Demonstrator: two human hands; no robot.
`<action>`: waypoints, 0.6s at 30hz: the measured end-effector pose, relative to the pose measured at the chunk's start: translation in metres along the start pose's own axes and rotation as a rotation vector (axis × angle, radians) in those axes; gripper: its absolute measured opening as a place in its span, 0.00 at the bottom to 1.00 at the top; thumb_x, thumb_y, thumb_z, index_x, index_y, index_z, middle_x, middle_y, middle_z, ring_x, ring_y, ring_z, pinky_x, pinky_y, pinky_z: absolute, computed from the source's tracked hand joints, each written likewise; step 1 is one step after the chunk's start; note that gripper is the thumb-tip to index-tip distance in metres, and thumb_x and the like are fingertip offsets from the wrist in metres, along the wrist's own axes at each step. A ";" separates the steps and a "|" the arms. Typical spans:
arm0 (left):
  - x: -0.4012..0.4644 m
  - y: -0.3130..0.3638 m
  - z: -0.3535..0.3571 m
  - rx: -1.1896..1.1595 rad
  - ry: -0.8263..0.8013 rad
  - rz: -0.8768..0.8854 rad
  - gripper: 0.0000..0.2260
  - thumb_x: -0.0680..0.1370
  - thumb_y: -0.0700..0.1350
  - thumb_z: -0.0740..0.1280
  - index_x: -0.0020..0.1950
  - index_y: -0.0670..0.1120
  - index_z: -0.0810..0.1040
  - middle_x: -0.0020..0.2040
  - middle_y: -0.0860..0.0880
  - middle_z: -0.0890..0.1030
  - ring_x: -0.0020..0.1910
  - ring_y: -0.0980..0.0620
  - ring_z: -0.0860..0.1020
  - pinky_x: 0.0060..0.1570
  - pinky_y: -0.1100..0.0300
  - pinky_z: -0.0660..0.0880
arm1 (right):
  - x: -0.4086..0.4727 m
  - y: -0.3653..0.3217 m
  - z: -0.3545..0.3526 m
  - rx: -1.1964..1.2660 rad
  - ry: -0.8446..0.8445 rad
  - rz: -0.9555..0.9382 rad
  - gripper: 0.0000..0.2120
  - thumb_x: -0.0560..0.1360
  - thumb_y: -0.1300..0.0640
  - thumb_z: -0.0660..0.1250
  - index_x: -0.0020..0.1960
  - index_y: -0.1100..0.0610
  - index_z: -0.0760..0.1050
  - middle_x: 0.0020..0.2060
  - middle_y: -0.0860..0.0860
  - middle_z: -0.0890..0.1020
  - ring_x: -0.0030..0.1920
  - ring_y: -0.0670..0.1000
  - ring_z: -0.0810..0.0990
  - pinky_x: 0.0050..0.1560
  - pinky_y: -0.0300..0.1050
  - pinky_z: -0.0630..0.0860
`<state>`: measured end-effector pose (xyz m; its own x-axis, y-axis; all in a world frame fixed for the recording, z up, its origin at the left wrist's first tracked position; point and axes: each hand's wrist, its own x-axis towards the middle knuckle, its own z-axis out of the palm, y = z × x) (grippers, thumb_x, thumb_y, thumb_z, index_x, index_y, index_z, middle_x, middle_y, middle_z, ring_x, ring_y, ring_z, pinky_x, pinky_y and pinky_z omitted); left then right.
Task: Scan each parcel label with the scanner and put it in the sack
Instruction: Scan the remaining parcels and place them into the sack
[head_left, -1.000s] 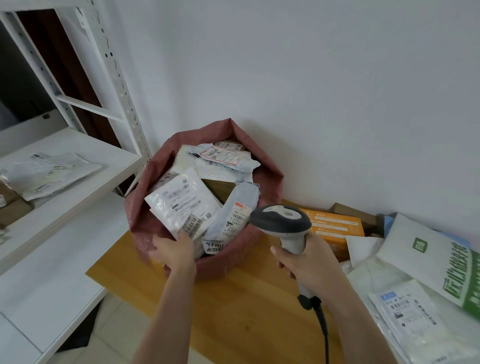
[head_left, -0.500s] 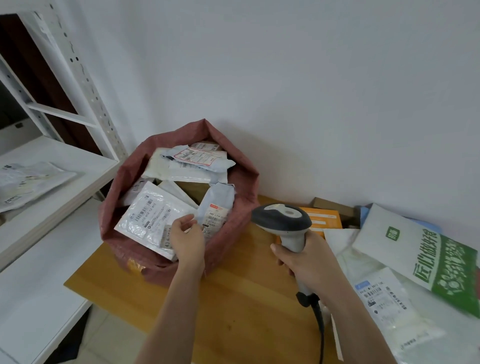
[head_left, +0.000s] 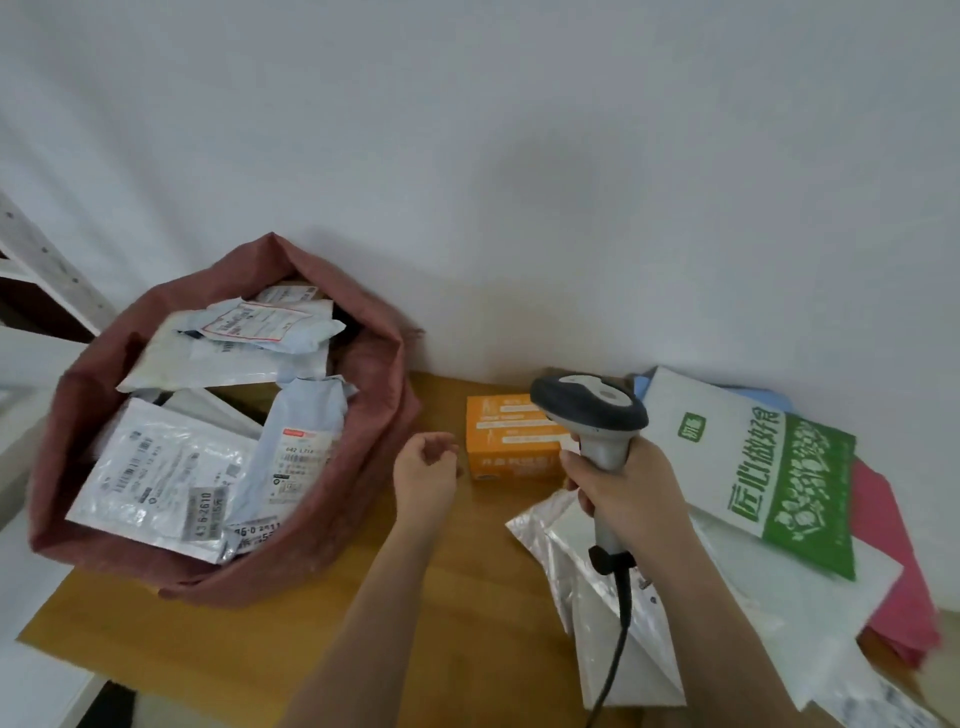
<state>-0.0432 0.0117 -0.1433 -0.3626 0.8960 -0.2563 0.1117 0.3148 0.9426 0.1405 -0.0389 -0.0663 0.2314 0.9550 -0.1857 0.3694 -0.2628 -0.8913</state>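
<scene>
A dull red sack (head_left: 363, 467) stands open on the wooden table (head_left: 441, 623) at the left, filled with several white labelled parcels. A clear-wrapped parcel (head_left: 161, 473) lies on top at its front. My left hand (head_left: 423, 475) hovers empty over the table just right of the sack, fingers loosely curled. My right hand (head_left: 623, 493) grips the handle of the grey scanner (head_left: 589, 410), whose head points away from me. An orange box (head_left: 506, 439) lies just beyond my left hand, partly behind the scanner.
At the right lies a pile of parcels: a white and green printed bag (head_left: 763, 467), a silvery mailer (head_left: 597, 597) under the scanner cable, pink and blue envelopes. A white shelf upright (head_left: 47, 270) stands at the far left. A white wall runs behind.
My left hand has let go of the clear-wrapped parcel, which now lies in the sack, and has moved right toward the orange box. The view has swung right.
</scene>
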 end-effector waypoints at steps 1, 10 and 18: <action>0.001 -0.003 0.013 0.039 -0.027 -0.022 0.10 0.78 0.33 0.62 0.47 0.48 0.77 0.45 0.46 0.80 0.40 0.50 0.79 0.45 0.55 0.78 | 0.006 0.007 -0.007 0.015 0.011 0.024 0.07 0.75 0.56 0.71 0.39 0.55 0.75 0.31 0.50 0.83 0.26 0.44 0.77 0.34 0.40 0.75; 0.018 -0.025 0.100 0.347 -0.260 -0.044 0.13 0.77 0.44 0.70 0.59 0.51 0.74 0.52 0.56 0.76 0.49 0.57 0.76 0.43 0.66 0.72 | 0.060 0.060 -0.042 0.116 0.038 0.176 0.02 0.74 0.61 0.70 0.44 0.58 0.77 0.30 0.52 0.83 0.23 0.44 0.76 0.29 0.38 0.74; 0.028 -0.029 0.148 0.869 -0.767 -0.039 0.22 0.66 0.59 0.77 0.51 0.51 0.73 0.47 0.55 0.76 0.45 0.57 0.75 0.38 0.64 0.71 | 0.086 0.090 -0.051 0.144 0.056 0.259 0.03 0.73 0.61 0.70 0.42 0.55 0.76 0.30 0.51 0.83 0.24 0.44 0.77 0.31 0.41 0.76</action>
<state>0.0802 0.0735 -0.2096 0.2432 0.7421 -0.6246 0.8186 0.1884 0.5426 0.2400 0.0121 -0.1413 0.3515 0.8489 -0.3948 0.1609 -0.4702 -0.8677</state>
